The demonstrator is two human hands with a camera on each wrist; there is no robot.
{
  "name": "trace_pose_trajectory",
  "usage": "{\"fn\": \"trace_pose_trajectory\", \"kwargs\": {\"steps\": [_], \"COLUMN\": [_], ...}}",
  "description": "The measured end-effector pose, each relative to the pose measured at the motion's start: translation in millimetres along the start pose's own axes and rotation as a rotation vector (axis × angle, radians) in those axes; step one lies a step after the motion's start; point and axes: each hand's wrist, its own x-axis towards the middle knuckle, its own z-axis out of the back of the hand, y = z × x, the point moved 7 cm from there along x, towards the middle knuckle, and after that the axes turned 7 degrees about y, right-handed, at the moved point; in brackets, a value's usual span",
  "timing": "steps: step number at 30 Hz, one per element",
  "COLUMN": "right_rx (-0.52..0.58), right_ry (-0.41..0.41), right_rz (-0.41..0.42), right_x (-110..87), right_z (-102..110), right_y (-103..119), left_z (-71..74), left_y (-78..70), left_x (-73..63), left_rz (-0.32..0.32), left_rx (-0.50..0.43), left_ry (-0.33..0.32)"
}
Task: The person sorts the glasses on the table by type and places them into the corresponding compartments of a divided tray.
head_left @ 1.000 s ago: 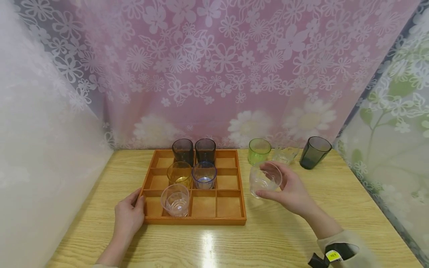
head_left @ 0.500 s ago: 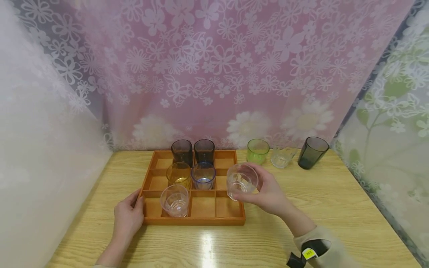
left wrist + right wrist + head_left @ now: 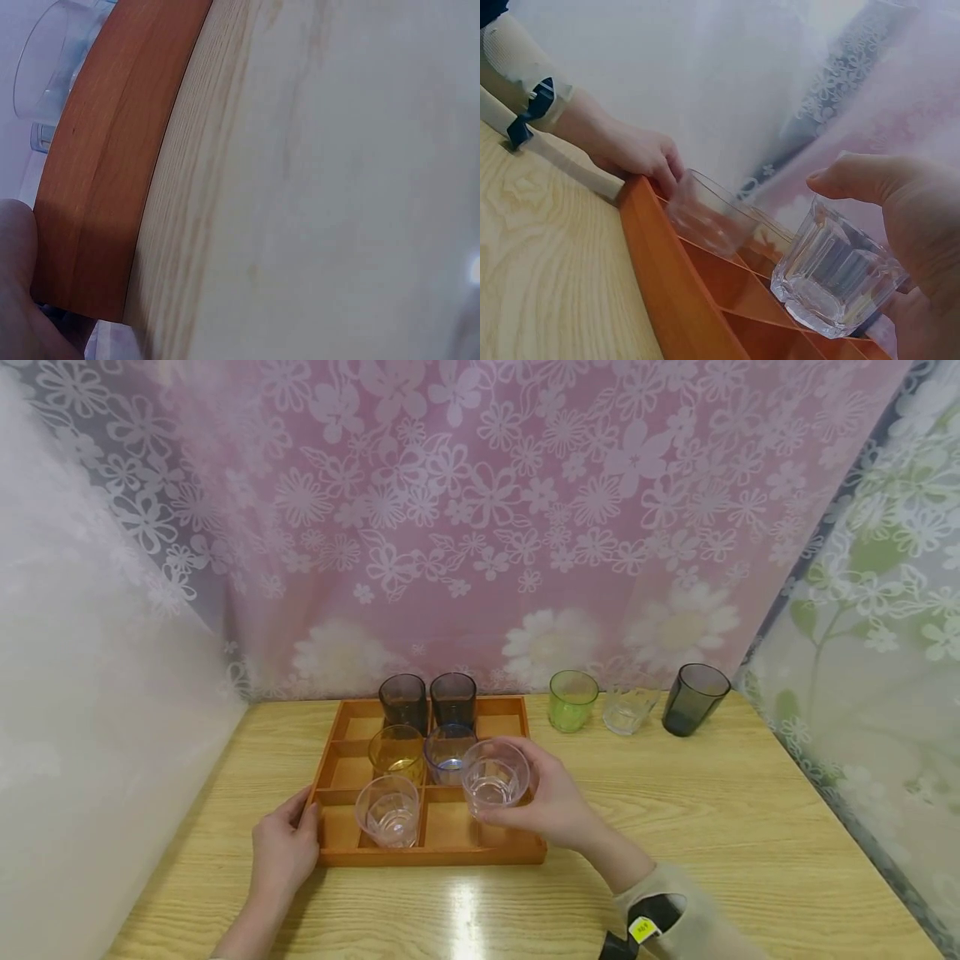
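My right hand [image 3: 551, 797] grips a clear glass [image 3: 832, 274] by its side, thumb in front. In the head view the glass overlaps the front middle and front right compartments of the wooden divided tray [image 3: 431, 857]. My left hand [image 3: 285, 843] holds the tray at its left side, near the front corner; in the left wrist view it shows at that corner [image 3: 15, 270]. Another clear glass [image 3: 390, 822] stands in the front row. Behind it are a yellow glass [image 3: 393, 752] and a blue-rimmed glass [image 3: 442, 747], with two dark grey glasses [image 3: 402, 700] in the back row.
On the table right of the tray stand a green glass [image 3: 573, 702], a clear glass [image 3: 628, 710] and a tilted-looking dark grey glass [image 3: 693, 702]. A pink flowered curtain [image 3: 450, 527] closes off the back, with pale sheets [image 3: 97, 693] at both sides.
My right hand has carried the clear glass leftward, from beside the tray to over its front compartments. The left hand stays at the tray's side.
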Motion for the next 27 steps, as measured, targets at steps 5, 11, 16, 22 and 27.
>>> {"fn": "trace_pose_trajectory", "kwargs": {"steps": [5,11,16,22,27], "right_rx": [0.014,-0.015,0.008,0.011,-0.006], "right_ry": [0.016,0.031,0.049,0.064,0.069], "right_rz": [-0.002,-0.018,-0.047,-0.064,-0.058], "right_x": [7.2,12.9,14.0,14.6,15.3], "right_z": [-15.2,-26.7,-36.3,-45.0,-49.0], "right_y": [-2.0,-5.0,-12.1,-16.8,-18.0], "left_z": [0.4,0.3,0.6,0.3,0.8], "left_y": [-0.6,-0.7,-0.2,0.1,-0.4], "left_x": [-0.7,-0.1,-0.2,-0.2,-0.4], "left_rz": [0.003,0.002,0.002,0.007,-0.002], "left_rx": [-0.009,-0.009,-0.014,-0.017,-0.013], "left_ry": [0.002,0.001,0.009,0.01,0.007]}}
